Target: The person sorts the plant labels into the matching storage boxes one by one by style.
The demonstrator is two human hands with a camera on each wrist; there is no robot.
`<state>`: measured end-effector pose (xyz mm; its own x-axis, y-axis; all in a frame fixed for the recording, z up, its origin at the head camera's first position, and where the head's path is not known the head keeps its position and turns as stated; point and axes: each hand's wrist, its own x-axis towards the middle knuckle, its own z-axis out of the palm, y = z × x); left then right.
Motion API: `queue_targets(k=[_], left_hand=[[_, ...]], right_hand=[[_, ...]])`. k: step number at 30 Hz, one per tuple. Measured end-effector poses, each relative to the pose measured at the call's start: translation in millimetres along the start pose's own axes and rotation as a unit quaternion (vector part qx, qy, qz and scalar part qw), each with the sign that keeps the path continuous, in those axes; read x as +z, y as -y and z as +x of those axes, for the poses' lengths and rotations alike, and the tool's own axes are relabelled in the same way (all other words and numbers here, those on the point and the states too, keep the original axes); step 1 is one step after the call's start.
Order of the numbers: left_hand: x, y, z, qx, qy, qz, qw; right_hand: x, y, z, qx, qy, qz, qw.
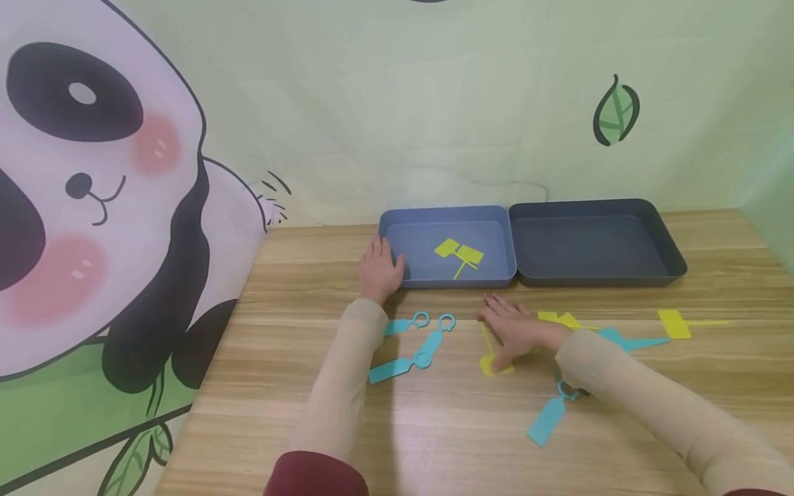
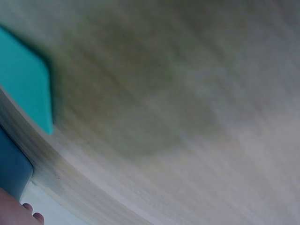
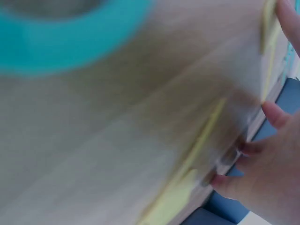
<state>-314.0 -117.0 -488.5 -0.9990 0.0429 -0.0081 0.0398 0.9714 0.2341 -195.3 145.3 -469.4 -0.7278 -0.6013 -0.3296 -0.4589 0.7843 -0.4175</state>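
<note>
My left hand (image 1: 380,272) rests at the left front corner of the blue tray (image 1: 459,283), its fingers fairly straight along the side. Inside that tray lie yellow tags (image 1: 470,256) with thin stems. In front of the trays, my right hand (image 1: 520,332) is spread low over the table. Its thumb touches the flat end of a yellow tag (image 1: 487,366), and the tag's stem points toward the fingertips. By my left forearm lie several turquoise ring-ended tags (image 1: 429,346). Another turquoise tag (image 1: 547,422) is below my right wrist, its ring partly behind the sleeve.
A dark tray (image 1: 604,281) stands right beside the blue one. More yellow tags (image 1: 673,324) and a turquoise tag (image 1: 628,342) lie beyond my right forearm on the wooden table (image 1: 267,386). A cloth with a printed panda (image 1: 149,227) hangs behind.
</note>
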Motion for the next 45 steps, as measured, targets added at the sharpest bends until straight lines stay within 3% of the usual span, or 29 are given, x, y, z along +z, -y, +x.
queue_targets(k=[6, 11, 16, 19, 24, 34, 45], left_hand=[[0.4, 0.3, -0.3, -0.002, 0.005, 0.0, 1.0], [-0.4, -0.1, -2.0, -0.007, 0.008, -0.002, 0.9999], [-0.5, -0.2, -2.5, -0.01, 0.011, -0.001, 0.9999], [0.2, 0.2, -2.0, -0.012, 0.01, -0.001, 0.9999], [1.1, 0.9, -0.9, -0.011, 0.009, 0.003, 0.9999], [0.5, -0.3, -1.3, -0.007, 0.013, 0.008, 0.9999], [0.1, -0.9, -1.2, -0.008, 0.012, 0.0, 0.9999]], right_hand=[[3, -9, -2, 0.014, -0.075, -0.011, 0.997], [4, -18, -5, -0.012, -0.118, -0.024, 0.993], [3, -24, -5, -0.073, -0.185, -0.087, 0.976], [2, -27, -6, -0.082, -0.211, -0.115, 0.967], [0, -28, -7, -0.061, -0.212, -0.123, 0.967], [-4, -27, -7, -0.024, -0.169, -0.108, 0.979], [0, -26, -8, 0.001, -0.143, -0.129, 0.981]])
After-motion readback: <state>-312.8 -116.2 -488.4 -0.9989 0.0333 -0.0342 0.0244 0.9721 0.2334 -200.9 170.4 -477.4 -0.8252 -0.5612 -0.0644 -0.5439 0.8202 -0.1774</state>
